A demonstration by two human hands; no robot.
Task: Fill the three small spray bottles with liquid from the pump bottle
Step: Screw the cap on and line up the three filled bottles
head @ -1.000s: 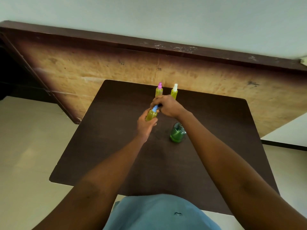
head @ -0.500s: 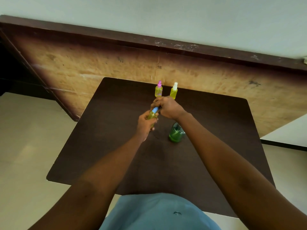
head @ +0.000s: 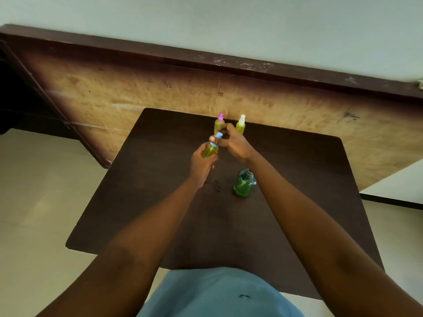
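The blue-capped spray bottle (head: 211, 150), filled with yellow-green liquid, is held tilted above the tabletop (head: 160, 179). The left hand (head: 201, 163) grips its body with fingers curled round it; the right hand (head: 235, 144) pinches its cap. The pink-capped spray bottle (head: 219, 123) and white-capped spray bottle (head: 240, 125) stand upright at the far edge. The green pump bottle (head: 243, 185) stands beside the right forearm. Label text is too small to read.
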